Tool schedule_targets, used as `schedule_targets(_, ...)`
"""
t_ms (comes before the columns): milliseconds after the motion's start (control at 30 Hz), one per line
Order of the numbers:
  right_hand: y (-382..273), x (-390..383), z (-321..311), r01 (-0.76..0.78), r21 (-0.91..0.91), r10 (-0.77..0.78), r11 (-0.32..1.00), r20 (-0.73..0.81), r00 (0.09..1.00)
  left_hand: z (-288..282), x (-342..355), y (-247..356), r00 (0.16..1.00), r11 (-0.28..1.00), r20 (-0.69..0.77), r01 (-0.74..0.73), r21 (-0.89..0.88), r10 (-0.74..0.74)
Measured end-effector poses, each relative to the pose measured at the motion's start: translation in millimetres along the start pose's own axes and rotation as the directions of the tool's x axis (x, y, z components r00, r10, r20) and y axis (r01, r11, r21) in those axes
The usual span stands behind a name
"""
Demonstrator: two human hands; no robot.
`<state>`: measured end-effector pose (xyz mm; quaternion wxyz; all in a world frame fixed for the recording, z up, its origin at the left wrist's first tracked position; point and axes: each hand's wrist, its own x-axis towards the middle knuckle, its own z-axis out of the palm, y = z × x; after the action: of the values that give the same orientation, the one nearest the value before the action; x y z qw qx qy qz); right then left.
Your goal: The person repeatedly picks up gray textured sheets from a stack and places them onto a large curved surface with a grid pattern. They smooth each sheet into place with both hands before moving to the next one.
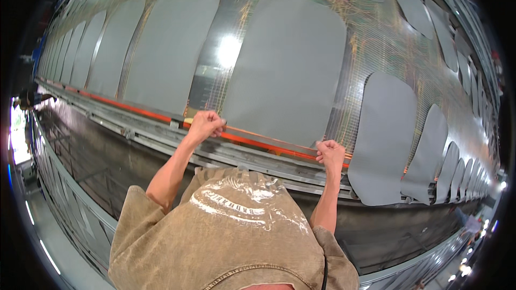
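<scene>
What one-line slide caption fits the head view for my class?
Left hand and right hand pinched at the near corners of a grey sheet, beside an orange strip.

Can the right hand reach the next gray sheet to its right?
Probably yes: that sheet lies close beside the right hand, with nothing visible blocking it, though the hand appears pinched shut.

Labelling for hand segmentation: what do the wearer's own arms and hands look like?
Left hand and right hand: bare, no gloves. Forearms bare too, no watch visible. Short, faded brown sleeves on a matching shirt with white print. Thin black cord beside the right sleeve.
</scene>
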<state>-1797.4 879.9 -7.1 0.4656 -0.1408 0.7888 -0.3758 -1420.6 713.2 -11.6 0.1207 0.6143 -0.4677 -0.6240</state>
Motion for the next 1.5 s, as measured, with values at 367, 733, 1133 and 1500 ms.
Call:
schedule_targets(367,0.3,1.3,-2.1,-0.002,-0.023,0.002,1.0,-0.009,1.0,4.0,-2.9,6.0,1.0,0.999,0.001,-0.016,0.032,0.016)
schedule_targets(733,-2.4,-1.1,-1.2,-0.002,-0.025,0.002,1.0,-0.013,1.0,1.9,-2.4,8.0,1.0,0.998,0.01,-0.002,0.068,0.001)
schedule_targets(1133,1.9,1.9,-3.1,-0.012,-0.016,0.011,1.0,-0.006,1.0,4.6,-2.3,5.7,1.0,0.998,-0.014,-0.014,0.056,0.015)
schedule_targets(1500,-0.8,-0.7,-1.9,-0.021,-0.024,0.02,1.0,-0.006,1.0,5.1,-1.5,3.8,0.999,0.997,-0.023,-0.023,0.068,0.025)
